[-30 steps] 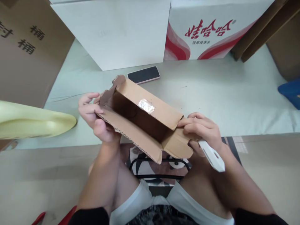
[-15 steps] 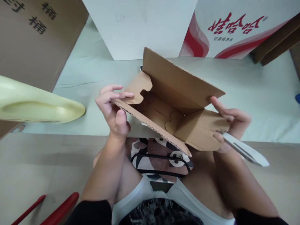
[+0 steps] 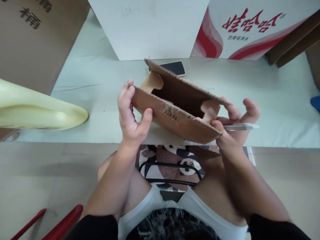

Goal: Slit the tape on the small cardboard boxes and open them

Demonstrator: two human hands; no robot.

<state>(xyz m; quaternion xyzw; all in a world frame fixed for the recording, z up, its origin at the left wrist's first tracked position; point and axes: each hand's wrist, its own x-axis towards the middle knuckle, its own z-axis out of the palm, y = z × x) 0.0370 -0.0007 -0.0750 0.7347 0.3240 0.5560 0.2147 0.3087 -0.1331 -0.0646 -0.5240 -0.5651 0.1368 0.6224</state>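
An open cardboard box point(image 3: 175, 120) is held over the table edge, tilted, with its mouth toward me. Its two long flaps stand up and its short side flaps fold in over a dark interior. My left hand point(image 3: 132, 116) grips the left end of the near flap, thumb on the outer face and fingers behind. At the right end, my right hand point(image 3: 233, 123) presses the box walls between thumb and fingers. A slim pale tool point(image 3: 243, 126), apparently a utility knife, is tucked in that same hand. The box's bottom is hidden.
A phone point(image 3: 175, 68) lies behind the box on the green-covered table point(image 3: 82, 100). White cartons point(image 3: 155, 30) stand at the back, and a large brown carton point(image 3: 40, 43) at left. A yellow rounded object point(image 3: 50, 106) juts in from the left. Below is a panda-print bag point(image 3: 172, 163).
Both hands have drawn the long flaps closer together and the right side flap has folded inward. The box has tilted, showing its near outer face, and the phone has come into view.
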